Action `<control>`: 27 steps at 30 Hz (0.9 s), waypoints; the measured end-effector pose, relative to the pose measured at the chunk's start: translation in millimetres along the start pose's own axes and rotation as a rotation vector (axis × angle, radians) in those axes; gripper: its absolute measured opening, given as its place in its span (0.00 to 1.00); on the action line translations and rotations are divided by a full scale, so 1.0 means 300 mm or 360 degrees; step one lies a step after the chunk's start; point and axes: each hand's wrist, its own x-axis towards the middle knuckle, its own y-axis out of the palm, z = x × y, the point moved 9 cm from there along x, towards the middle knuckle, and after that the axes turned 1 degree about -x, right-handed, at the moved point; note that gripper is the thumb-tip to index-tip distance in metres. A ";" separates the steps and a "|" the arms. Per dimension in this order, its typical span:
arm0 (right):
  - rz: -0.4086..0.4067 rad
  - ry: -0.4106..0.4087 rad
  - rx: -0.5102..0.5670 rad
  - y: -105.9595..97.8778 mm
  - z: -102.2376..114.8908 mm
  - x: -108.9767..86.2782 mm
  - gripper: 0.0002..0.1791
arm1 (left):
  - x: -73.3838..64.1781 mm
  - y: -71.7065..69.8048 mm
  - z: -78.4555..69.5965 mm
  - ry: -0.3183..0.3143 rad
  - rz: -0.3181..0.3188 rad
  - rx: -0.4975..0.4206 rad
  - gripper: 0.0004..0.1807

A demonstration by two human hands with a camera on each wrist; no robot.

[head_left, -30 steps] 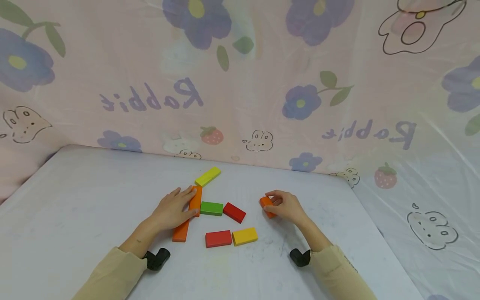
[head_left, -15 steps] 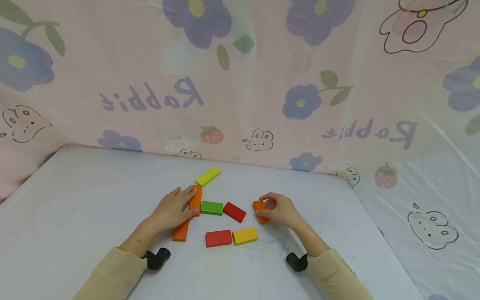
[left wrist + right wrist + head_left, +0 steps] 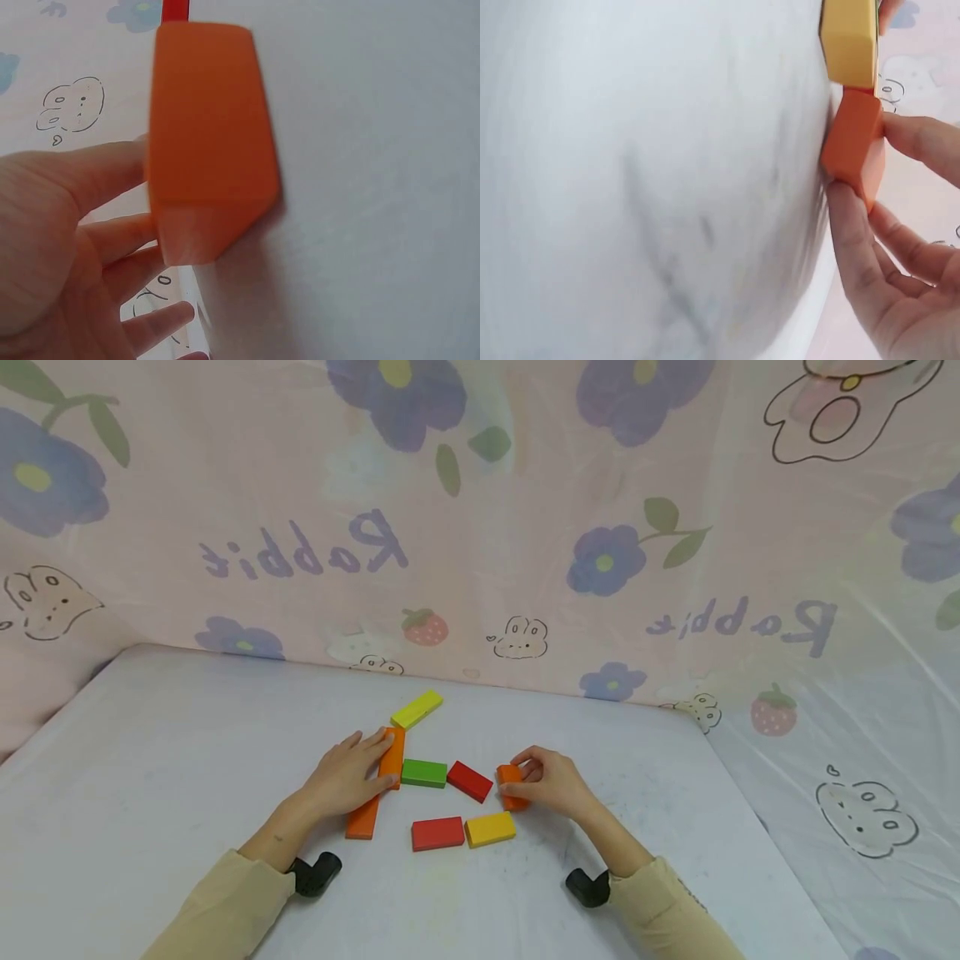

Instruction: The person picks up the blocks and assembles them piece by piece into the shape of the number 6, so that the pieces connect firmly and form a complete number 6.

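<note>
My left hand (image 3: 347, 781) rests with its fingers spread over an upper orange block (image 3: 393, 758), thumb near its lower right side. A second orange block (image 3: 362, 820) lies just below it, slanting towards me, and looms large in the left wrist view. My right hand (image 3: 551, 783) pinches another orange block (image 3: 510, 793) between thumb and fingers, just right of a tilted red block (image 3: 470, 781). In the right wrist view, the held block (image 3: 853, 139) lies close to a yellow block (image 3: 849, 41). A green block (image 3: 424, 773) runs from the upper orange block towards the tilted red one.
A lime-yellow block (image 3: 417, 709) slants at the top of the layout. Below the green block, a red block (image 3: 437, 833) and a golden-yellow block (image 3: 491, 829) lie end to end. The white table (image 3: 210, 718) ends at a patterned cloth (image 3: 480, 568) behind.
My right hand has slid its orange block left and slightly towards me, closer to the tilted red block. The left hand stays in place on its block.
</note>
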 end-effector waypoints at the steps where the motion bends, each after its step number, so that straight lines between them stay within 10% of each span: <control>1: 0.0001 0.0002 -0.0002 0.002 0.003 -0.002 0.20 | 0.000 0.000 0.000 0.0002 -0.0002 0.0003 0.33; 27: 0.0073 0.0040 -0.0085 0.036 0.035 -0.077 0.20 | -0.009 -0.002 -0.013 0.0005 0.0000 0.0010 0.34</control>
